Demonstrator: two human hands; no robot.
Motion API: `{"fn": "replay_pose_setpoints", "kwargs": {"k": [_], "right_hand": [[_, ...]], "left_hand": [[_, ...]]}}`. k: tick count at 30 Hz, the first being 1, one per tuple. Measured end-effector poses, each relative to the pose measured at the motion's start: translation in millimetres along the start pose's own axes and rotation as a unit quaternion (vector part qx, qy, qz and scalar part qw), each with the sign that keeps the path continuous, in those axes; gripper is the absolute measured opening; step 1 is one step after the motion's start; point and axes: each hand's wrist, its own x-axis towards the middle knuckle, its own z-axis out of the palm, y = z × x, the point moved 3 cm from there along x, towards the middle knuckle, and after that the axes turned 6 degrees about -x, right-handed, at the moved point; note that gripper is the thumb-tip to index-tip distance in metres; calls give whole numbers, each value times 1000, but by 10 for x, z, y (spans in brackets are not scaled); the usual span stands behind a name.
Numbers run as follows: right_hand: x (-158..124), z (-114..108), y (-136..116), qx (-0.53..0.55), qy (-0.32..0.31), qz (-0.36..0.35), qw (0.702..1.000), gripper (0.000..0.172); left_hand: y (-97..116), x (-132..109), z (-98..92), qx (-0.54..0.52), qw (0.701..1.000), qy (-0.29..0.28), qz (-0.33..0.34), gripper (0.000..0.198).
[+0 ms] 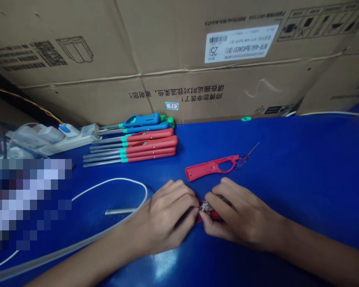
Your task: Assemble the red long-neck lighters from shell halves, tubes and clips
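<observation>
On the blue table, an opened red gas lighter body (217, 215) lies between my hands, with small whitish and metallic inner parts (206, 206) showing. My left hand (172, 211) is closed, its thumb and fingertips pinching the left end of this lighter. A metal tube (119, 211) sticks out to the left beyond that hand. My right hand (237, 213) is closed over the right side, thumb and forefinger pressed at the inner parts; its fingers hide much of the body. Just beyond lie a separate red lighter shell half (202, 169) and a small screwdriver (242, 162).
Several red and blue long-necked lighters (149, 143) lie stacked at the back left. Near them is a power strip (89, 133) with plugs. A white cable (119, 179) loops on the left. Behind stands a cardboard box (167, 44), with a green piece (245, 118) before it.
</observation>
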Motion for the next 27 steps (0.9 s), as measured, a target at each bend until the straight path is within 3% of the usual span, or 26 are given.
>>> {"fn": "replay_pose_setpoints", "kwargs": {"k": [27], "right_hand": [[14,48,13,5,-29,-2,1000,16]], "left_hand": [[4,6,-8,4,1000,1,-11,13]]}}
